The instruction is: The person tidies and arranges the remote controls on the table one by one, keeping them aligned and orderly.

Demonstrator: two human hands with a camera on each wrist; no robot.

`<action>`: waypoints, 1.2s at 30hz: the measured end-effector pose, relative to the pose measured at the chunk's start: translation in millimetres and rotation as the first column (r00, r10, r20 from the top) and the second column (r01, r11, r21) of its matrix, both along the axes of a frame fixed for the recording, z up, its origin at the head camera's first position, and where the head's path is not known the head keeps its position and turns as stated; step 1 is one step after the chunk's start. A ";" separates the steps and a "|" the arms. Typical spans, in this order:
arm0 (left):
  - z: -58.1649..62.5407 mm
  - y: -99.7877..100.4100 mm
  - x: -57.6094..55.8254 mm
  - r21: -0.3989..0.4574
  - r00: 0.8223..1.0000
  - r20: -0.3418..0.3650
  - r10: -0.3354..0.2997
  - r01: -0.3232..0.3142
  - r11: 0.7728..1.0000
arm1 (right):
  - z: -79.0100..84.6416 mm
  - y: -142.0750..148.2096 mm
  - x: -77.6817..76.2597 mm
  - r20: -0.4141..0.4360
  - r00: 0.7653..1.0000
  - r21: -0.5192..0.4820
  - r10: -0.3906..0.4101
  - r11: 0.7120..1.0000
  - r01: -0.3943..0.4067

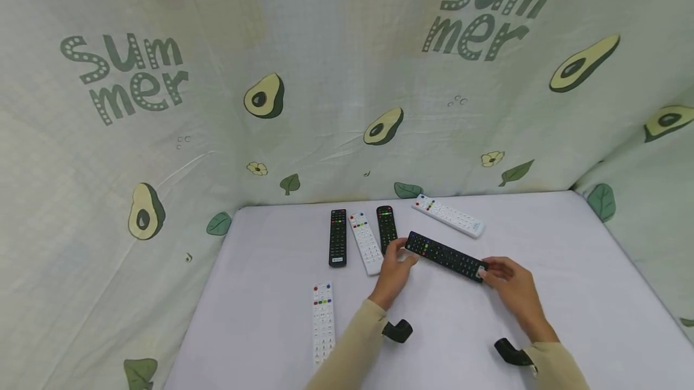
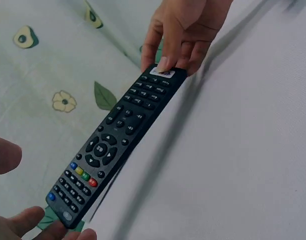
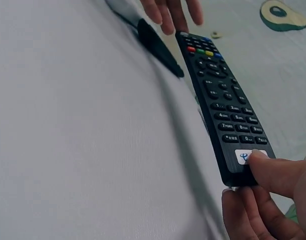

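Black remote control (image 1: 447, 256) hangs above the tabletop (image 1: 452, 323), its labelled end clamped between thumb and fingers (image 3: 236, 212) of the right hand (image 1: 512, 289), while the left hand (image 1: 393, 276), fingers and thumb apart, merely touches the other end, so a slipping right pinch could drop it.

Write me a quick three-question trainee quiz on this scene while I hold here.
1. How many white remotes lie on the table?
2. True or false: the right grip pinches the labelled end of the held black remote.
3. The remote nearest the left sleeve is: (a) black, (b) white, (c) red.

Key: 1. Three. 2. True. 3. (b).
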State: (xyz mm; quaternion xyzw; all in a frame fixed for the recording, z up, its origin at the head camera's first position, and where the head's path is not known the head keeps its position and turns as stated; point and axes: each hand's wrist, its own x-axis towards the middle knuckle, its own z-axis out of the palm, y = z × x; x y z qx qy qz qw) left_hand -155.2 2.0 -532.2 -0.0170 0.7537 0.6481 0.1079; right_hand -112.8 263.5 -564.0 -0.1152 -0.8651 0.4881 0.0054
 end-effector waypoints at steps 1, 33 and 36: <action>1.6 -1.8 0.5 -0.002 1.000 -0.020 0.003 -0.003 1.000 | 2.3 -1.3 3.0 0.009 1.000 -0.017 0.004 1.000 -0.004; 4.4 -107.1 4.1 -0.049 0.995 -0.080 0.058 -0.062 0.997 | 3.6 -111.7 58.6 0.062 0.911 -0.318 0.408 0.873 -0.369; 2.5 -114.2 5.0 -0.084 0.996 -0.073 0.041 -0.047 0.995 | 1.7 -122.2 60.9 0.068 0.896 -0.329 0.439 0.858 -0.395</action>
